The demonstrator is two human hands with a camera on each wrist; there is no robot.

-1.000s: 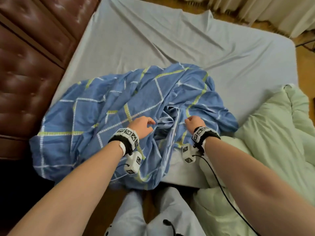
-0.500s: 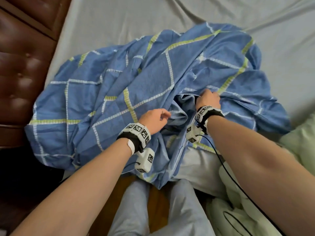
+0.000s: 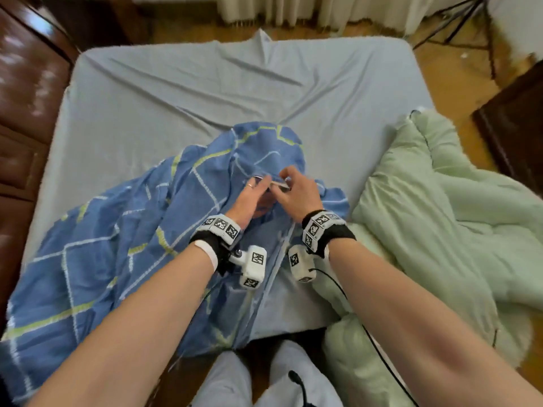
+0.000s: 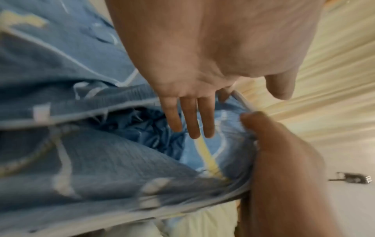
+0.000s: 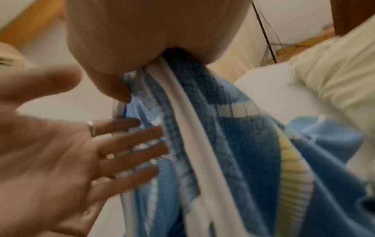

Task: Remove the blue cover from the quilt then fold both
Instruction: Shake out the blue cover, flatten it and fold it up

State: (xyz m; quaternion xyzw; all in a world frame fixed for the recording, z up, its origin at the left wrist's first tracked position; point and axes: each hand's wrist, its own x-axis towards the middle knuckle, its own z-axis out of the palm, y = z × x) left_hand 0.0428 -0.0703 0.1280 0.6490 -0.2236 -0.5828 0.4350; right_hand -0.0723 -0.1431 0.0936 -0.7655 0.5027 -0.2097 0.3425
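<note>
**Blue cloth pinched by one hand, the other hand flat beside it**

Blue cloth with white and yellow lines hangs down from the right hand (image 5: pixel 142 40). This is the blue cover (image 3: pixel 123 254). The thumb and fingers of that hand are curled tight on a bunch of the cover's pale edge, and the cloth drops away below the pinch. In the head view the right hand (image 3: pixel 296 192) sits on top of the raised lump of cover, with the pinched edge poking out toward the other hand.

The left hand (image 3: pixel 249 198) is just beside it, on its left. Its fingers (image 4: pixel 190 118) are straight and a little spread, with a ring on one of them. They hold nothing. The fingertips reach into the open mouth of the cover, where darker crumpled blue folds show below them. Seen from the right wrist, the flat left palm (image 5: pixel 61 152) faces the hanging cloth and the fingertips are at the cover's edge; the picture is too blurry to tell if they touch it.

Most of the cover lies spread to the left of both hands and back toward the person's legs, over the near edge of the bed.

The green quilt (image 3: pixel 440 215) is out of the cover. It lies in a puffy heap to the right of the right hand, well apart from the fingers, and hangs over the bed's side.

Past the fingertips there is only the pale grey sheet (image 3: pixel 205 92), wrinkled, running to the far edge of the bed.
</note>
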